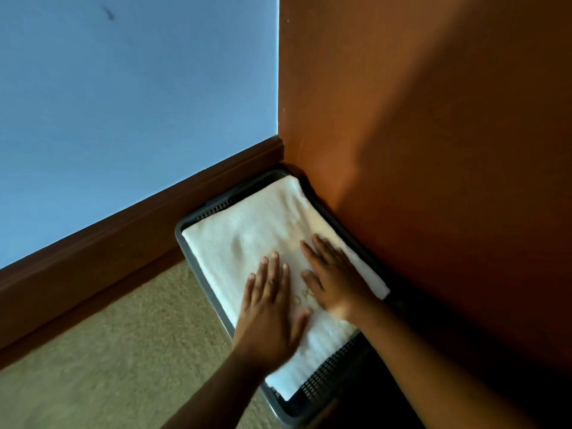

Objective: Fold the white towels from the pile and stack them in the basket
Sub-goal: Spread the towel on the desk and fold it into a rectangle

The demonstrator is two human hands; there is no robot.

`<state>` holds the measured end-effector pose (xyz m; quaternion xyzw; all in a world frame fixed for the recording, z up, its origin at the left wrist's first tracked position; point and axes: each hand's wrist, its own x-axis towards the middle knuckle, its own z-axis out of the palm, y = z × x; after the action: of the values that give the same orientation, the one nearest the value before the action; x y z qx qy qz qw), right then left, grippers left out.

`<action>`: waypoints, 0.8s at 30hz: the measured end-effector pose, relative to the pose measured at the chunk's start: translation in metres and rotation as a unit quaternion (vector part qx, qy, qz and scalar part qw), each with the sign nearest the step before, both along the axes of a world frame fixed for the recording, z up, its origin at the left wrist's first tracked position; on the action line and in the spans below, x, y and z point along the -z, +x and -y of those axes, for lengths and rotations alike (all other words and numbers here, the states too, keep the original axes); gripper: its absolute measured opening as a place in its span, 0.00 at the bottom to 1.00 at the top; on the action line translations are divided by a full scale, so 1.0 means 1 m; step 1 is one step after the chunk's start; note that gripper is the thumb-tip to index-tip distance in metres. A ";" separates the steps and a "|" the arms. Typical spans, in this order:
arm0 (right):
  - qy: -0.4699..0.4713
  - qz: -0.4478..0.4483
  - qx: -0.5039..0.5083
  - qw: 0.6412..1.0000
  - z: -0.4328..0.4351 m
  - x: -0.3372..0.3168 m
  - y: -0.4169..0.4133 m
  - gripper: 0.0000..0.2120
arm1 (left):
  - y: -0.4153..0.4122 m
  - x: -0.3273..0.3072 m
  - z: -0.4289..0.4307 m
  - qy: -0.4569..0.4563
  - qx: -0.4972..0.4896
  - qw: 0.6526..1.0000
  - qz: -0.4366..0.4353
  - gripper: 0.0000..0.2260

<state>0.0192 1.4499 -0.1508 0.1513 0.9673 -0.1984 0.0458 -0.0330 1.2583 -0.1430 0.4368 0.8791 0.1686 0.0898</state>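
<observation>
- Left hand (pixel 268 308): fingers straight, spread, flat on folded white towel (pixel 247 230).
- Right hand (pixel 335 275): same, just beside.
- Grey basket (pixel 185 233): holds towel; wall corner.

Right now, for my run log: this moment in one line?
left hand: flat on towel | right hand: flat on towel | towel: in basket

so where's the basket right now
The basket sits at bottom centre of the head view, on the carpet in the corner between the blue wall and orange wall, with a folded towel on top.
</observation>
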 end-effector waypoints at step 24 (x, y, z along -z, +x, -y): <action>0.074 0.005 0.178 0.981 0.121 -0.044 0.108 0.38 | 0.016 -0.019 0.164 -0.051 0.058 0.995 0.057 0.52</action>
<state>0.1275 1.3285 -0.1063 0.3249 0.9367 -0.1305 0.0036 -0.0168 1.0941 -0.1240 0.4717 0.8530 0.1426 0.1720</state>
